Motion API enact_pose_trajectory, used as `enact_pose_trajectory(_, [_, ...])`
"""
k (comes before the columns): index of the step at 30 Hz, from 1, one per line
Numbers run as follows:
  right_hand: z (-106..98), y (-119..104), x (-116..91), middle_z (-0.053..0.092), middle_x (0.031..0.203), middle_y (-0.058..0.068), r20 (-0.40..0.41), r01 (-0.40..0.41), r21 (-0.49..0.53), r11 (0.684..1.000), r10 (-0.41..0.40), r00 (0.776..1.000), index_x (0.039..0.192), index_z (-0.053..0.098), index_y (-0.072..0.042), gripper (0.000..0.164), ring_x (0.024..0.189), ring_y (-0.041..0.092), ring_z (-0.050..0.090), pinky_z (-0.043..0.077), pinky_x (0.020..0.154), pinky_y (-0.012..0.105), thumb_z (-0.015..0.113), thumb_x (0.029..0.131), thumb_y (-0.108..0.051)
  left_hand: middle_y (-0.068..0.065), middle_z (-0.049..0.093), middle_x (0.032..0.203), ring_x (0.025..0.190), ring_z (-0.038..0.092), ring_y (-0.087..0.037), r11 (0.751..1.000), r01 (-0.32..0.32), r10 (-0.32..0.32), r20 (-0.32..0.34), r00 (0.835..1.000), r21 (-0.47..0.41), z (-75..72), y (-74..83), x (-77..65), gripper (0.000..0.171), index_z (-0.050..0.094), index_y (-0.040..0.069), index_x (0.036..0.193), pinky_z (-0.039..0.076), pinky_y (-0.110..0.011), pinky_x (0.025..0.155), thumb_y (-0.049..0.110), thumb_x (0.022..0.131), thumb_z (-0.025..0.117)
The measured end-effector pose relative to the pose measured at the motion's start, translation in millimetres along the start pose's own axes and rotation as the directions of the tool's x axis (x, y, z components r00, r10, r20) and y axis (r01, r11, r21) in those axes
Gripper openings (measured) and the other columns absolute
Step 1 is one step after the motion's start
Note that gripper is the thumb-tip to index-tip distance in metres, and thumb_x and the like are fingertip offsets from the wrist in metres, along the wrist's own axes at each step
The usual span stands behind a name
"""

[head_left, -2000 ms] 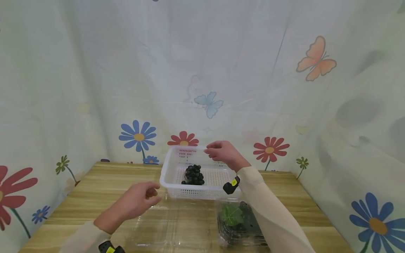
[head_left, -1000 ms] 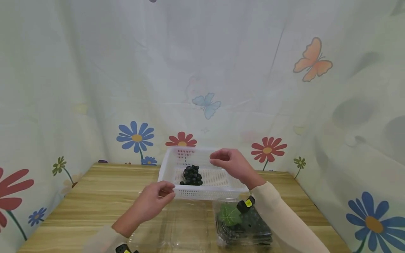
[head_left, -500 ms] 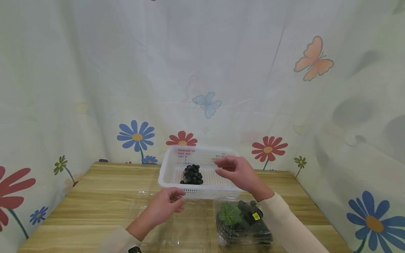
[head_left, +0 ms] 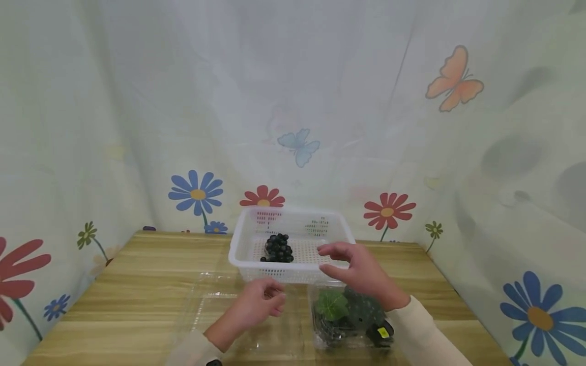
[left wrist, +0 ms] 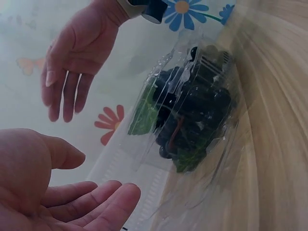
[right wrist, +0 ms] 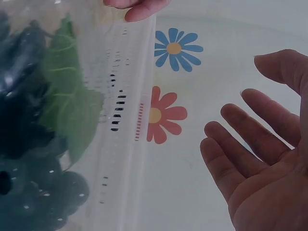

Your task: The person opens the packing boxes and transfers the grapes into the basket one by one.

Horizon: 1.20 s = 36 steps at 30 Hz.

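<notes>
My left hand (head_left: pixel 258 305) hovers over a clear plastic container (head_left: pixel 215 305) on the table, its fingers loosely bent and holding nothing. To the right, my right hand (head_left: pixel 361 269) hangs in the air with thumb and fingers apart, above a clear plastic clamshell box (head_left: pixel 320 338). Dark grapes (left wrist: pixel 207 106) and a green leaf (head_left: pixel 332 305) show through that box's walls. Behind both hands stands a white perforated basket (head_left: pixel 242 263), and a small bunch of dark grapes (head_left: pixel 277 248) lies inside it, left of its middle. Neither hand touches anything in the wrist views.
The wood-grain table (head_left: pixel 160 264) reaches back to a curtain (head_left: pixel 293 91) printed with flowers and butterflies, which also closes in both sides. The basket stands near the table's back edge, with the two clear containers in front of it.
My right hand has come back from over the basket, moving right and down towards the clamshell box, its fingers spreading. My left hand has moved right and slightly down. The grapes have stayed put.
</notes>
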State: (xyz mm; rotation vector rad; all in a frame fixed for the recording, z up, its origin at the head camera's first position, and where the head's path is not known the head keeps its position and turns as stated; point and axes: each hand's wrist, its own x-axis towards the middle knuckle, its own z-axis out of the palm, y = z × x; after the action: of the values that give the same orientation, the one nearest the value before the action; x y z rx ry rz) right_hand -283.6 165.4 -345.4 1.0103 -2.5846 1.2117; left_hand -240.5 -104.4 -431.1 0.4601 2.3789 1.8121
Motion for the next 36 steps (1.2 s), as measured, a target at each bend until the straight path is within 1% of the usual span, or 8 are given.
enact_pose_trajectory(4, [2,7,-8,0.073,0.125,0.003,0.000,0.046,0.002,0.999,-0.046,0.999,0.115,0.075,-0.011,0.028,0.120,0.024,0.068,0.057,0.101,0.044,0.079,0.090,-0.021,-0.021,0.070,0.097,0.079,0.073,-0.028,1.000,0.005,-0.004,0.026,1.000,-0.023,9.0,-3.6,0.3,0.027,0.062,-0.011,0.117,0.065,-0.038,0.071,0.007,0.097,0.065])
enact_pose_trajectory(8, [4,13,-16,0.073,0.127,0.005,0.025,0.046,-0.010,0.999,-0.045,0.999,0.114,0.074,-0.012,0.025,0.119,0.026,0.068,0.058,0.100,0.047,0.078,0.091,-0.022,-0.020,0.071,0.096,0.077,0.074,-0.030,0.999,0.026,-0.025,0.051,0.998,-0.032,19.3,-5.4,-0.1,0.030,0.063,-0.011,0.119,0.065,-0.040,0.071,0.009,0.098,0.065])
enact_pose_trajectory(15, [4,18,-33,0.071,0.131,0.003,0.093,-0.023,-0.044,0.999,0.027,0.995,0.114,0.073,-0.020,0.024,0.123,0.025,0.066,0.056,0.103,0.047,0.077,0.092,-0.028,-0.018,0.070,0.089,0.073,0.074,-0.031,0.991,0.052,-0.045,0.060,0.997,-0.121,39.4,-6.3,-1.4,0.030,0.061,-0.015,0.119,0.065,-0.039,0.068,0.004,0.096,0.063])
enact_pose_trajectory(19, [4,20,-42,0.071,0.128,0.001,0.101,-0.044,-0.071,0.997,0.051,0.994,0.114,0.073,-0.018,0.024,0.122,0.026,0.066,0.056,0.102,0.049,0.077,0.092,-0.027,-0.018,0.069,0.087,0.071,0.074,-0.030,0.979,0.070,-0.062,0.049,0.997,-0.191,49.3,-9.1,-0.9,0.031,0.058,-0.017,0.120,0.065,-0.039,0.068,0.001,0.094,0.062])
enact_pose_trajectory(24, [3,26,-52,0.072,0.126,0.005,0.109,-0.077,-0.068,0.995,0.084,0.991,0.116,0.073,-0.012,0.031,0.119,0.027,0.066,0.055,0.102,0.056,0.079,0.091,-0.030,-0.018,0.069,0.087,0.070,0.074,-0.028,0.976,0.087,-0.084,0.024,0.996,-0.199,57.5,-9.4,-1.8,0.035,0.056,-0.018,0.123,0.065,-0.038,0.067,0.000,0.093,0.062])
enact_pose_trajectory(30, [0,30,-64,0.073,0.125,0.001,0.125,-0.037,-0.131,0.991,0.053,0.991,0.123,0.071,-0.015,0.045,0.118,0.023,0.067,0.055,0.103,0.046,0.081,0.087,-0.039,-0.017,0.071,0.089,0.072,0.075,-0.029,0.969,0.118,-0.114,0.031,0.993,-0.217,62.2,-8.7,-3.4,0.032,0.057,-0.017,0.121,0.065,-0.038,0.068,0.000,0.093,0.061])
enact_pose_trajectory(33, [-1,32,-71,0.071,0.129,0.001,0.134,-0.005,-0.181,0.983,0.030,0.991,0.120,0.072,-0.018,0.046,0.121,0.020,0.066,0.055,0.103,0.040,0.083,0.084,-0.044,-0.018,0.071,0.088,0.072,0.075,-0.029,0.960,0.130,-0.122,0.049,0.991,-0.248,64.1,-8.6,-3.4,0.031,0.057,-0.017,0.120,0.065,-0.039,0.069,-0.002,0.093,0.060])
enact_pose_trajectory(36, [-2,33,-77,0.070,0.132,0.002,0.147,0.002,-0.202,0.979,0.028,0.989,0.118,0.073,-0.019,0.048,0.123,0.021,0.065,0.055,0.104,0.040,0.084,0.081,-0.047,-0.018,0.071,0.086,0.071,0.075,-0.027,0.951,0.139,-0.125,0.066,0.990,-0.276,66.2,-8.5,-2.5,0.031,0.056,-0.018,0.120,0.065,-0.040,0.069,-0.002,0.093,0.058])
